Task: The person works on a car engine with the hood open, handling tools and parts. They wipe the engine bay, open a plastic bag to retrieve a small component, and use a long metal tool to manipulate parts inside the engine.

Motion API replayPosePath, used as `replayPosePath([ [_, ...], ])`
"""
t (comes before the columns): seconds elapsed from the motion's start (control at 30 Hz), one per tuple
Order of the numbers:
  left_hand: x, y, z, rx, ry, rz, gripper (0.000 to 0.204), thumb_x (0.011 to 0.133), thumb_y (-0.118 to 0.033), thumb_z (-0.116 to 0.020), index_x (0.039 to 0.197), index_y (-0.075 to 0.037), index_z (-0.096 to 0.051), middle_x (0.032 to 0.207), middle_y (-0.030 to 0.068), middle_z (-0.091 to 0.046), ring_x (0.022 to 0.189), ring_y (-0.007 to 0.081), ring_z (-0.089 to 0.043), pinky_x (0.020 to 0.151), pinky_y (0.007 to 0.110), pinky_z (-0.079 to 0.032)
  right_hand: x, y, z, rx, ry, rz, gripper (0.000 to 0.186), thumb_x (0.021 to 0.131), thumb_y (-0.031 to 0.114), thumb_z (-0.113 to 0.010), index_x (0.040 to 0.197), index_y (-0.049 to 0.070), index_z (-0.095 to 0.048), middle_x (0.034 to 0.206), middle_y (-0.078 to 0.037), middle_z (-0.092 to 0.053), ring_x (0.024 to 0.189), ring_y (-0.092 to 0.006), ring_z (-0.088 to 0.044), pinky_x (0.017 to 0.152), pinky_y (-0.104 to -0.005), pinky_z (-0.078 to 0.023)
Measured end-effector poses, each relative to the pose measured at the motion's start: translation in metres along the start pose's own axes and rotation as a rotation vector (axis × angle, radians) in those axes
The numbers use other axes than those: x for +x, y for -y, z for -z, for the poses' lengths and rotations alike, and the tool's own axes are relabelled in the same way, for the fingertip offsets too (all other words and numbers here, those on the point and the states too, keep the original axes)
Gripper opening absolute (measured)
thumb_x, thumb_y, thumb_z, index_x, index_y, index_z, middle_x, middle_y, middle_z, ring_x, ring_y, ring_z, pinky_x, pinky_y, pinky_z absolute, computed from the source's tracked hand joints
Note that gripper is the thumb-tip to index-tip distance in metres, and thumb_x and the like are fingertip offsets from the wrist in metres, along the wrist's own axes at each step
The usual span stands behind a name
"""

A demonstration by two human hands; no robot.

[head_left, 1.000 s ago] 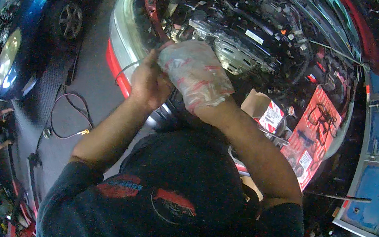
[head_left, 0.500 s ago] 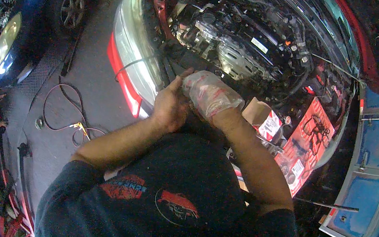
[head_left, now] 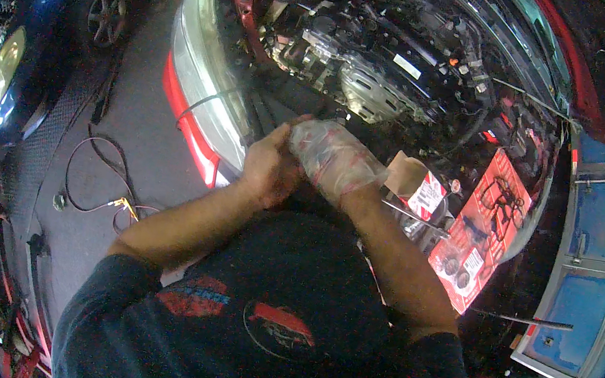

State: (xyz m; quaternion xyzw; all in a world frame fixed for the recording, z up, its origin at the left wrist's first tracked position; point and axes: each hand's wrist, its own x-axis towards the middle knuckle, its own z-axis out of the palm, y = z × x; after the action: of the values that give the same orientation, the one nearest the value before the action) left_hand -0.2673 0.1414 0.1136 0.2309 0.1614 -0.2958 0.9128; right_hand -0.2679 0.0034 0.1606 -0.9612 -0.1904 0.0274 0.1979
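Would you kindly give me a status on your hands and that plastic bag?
Right hand inside translucent plastic bag. Left hand at the bag's left side, grip unclear. Cardboard box right of bag; nothing visibly blocking either hand.

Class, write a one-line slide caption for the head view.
Right hand inside a translucent plastic bag, left hand beside it, before an exposed car engine.

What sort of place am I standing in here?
Most likely a car repair garage: there's an exposed engine in the open front of a car, a second, dark blue car to the left, and an opened box beside the engine bay.
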Motion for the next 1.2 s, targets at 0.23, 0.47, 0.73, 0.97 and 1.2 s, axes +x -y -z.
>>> replayPosePath([
  [0.23,0.018,-0.011,0.001,-0.006,0.014,0.067,0.044,0.1,-0.029,-0.031,0.125,0.002,-0.048,0.119,0.0179,-0.059,0.11,0.0322,-0.057,0.1,0.045,-0.044,-0.042,0.04,0.057,-0.054,-0.067,0.014,0.021,0.082,0.017,-0.06,0.099,0.005,-0.061,0.102,-0.02,-0.064,0.095,-0.0353,-0.061,0.083,-0.0433,-0.049],
  [0.47,0.001,-0.028,-0.024,0.139,-0.122,0.07,0.048,0.102,-0.029,-0.02,0.133,0.003,-0.04,0.136,0.0201,-0.046,0.126,0.0345,-0.044,0.111,0.047,-0.028,-0.067,0.046,0.076,0.266,-0.198,-0.231,0.025,0.08,0.007,-0.067,0.105,0.003,-0.062,0.093,-0.017,-0.066,0.088,-0.0323,-0.065,0.078,-0.0396,-0.051],
  [0.73,-0.009,-0.041,-0.013,-0.192,0.784,0.264,0.046,0.099,-0.029,-0.028,0.13,0.001,-0.045,0.13,0.0204,-0.051,0.118,0.0349,-0.051,0.103,0.05,-0.04,-0.079,0.054,0.106,0.139,-0.459,0.097,0.019,0.075,0.002,-0.072,0.093,0.007,-0.068,0.09,-0.009,-0.068,0.082,-0.0227,-0.065,0.073,-0.0318,-0.048],
  [0.97,-0.01,-0.045,-0.013,-0.007,0.349,0.21,0.047,0.099,-0.03,-0.029,0.131,0.0,-0.045,0.13,0.0192,-0.052,0.119,0.0333,-0.051,0.102,0.048,-0.041,-0.081,0.063,0.112,0.106,-0.494,0.352,0.028,0.069,0.006,-0.071,0.096,0.008,-0.067,0.097,-0.006,-0.066,0.081,-0.0202,-0.064,0.067,-0.0311,-0.046],
  [1.2,-0.018,-0.053,-0.023,0.102,0.231,0.156,0.047,0.099,-0.031,-0.029,0.131,-0.001,-0.045,0.13,0.0178,-0.052,0.12,0.0313,-0.05,0.103,0.046,-0.04,-0.086,0.07,0.109,-0.151,-0.355,0.145,0.026,0.078,0.012,-0.058,0.102,0.008,-0.065,0.106,-0.006,-0.065,0.084,-0.0217,-0.064,0.07,-0.0316,-0.044],
])
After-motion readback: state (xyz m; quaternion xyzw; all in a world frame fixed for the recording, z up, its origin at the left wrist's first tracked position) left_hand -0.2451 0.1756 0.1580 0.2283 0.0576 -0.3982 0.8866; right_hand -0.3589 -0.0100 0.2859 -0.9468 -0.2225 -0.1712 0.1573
